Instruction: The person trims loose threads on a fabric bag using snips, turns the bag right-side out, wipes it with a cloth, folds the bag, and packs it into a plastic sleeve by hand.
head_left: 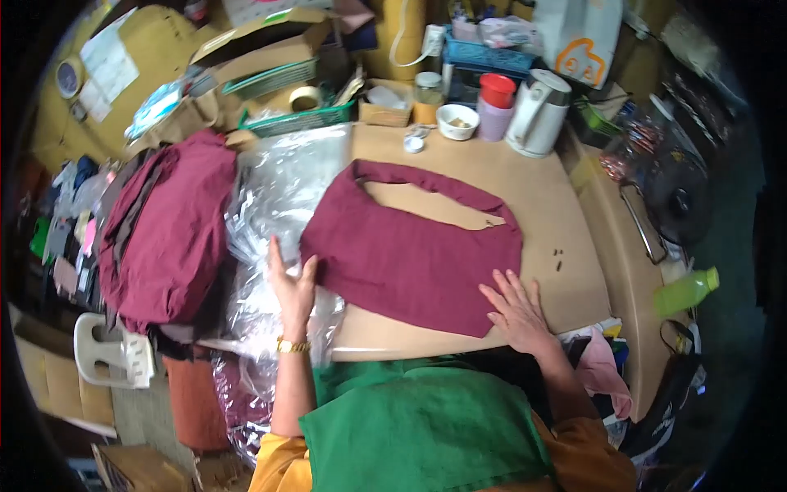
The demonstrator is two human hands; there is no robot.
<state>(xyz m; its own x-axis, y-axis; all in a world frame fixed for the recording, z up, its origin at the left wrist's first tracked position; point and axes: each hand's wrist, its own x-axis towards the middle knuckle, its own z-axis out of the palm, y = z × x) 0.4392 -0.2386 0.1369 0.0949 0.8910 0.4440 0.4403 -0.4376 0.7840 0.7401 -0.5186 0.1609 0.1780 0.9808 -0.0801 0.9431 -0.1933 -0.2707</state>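
Observation:
A maroon folded garment [410,254] lies flat on the tan table, with a band looping across its top like an apron's neck strap. My left hand [293,287] is at its left edge, thumb and fingers apart; whether the thumb touches the cloth I cannot tell. On the lower right corner my right hand [516,307] rests flat with its fingers spread. Clear plastic bags [279,189] are stacked beside the garment, partly behind my left hand. Farther left is a pile of maroon garments [176,230].
Along the back stand a white electric kettle [539,113], a lilac cup with a red top [496,107], a white bowl [457,123], a jar [428,98] and a green basket [299,121]. Small dark bits [558,261] lie on the table [566,213]. A green bottle [687,291] is at right.

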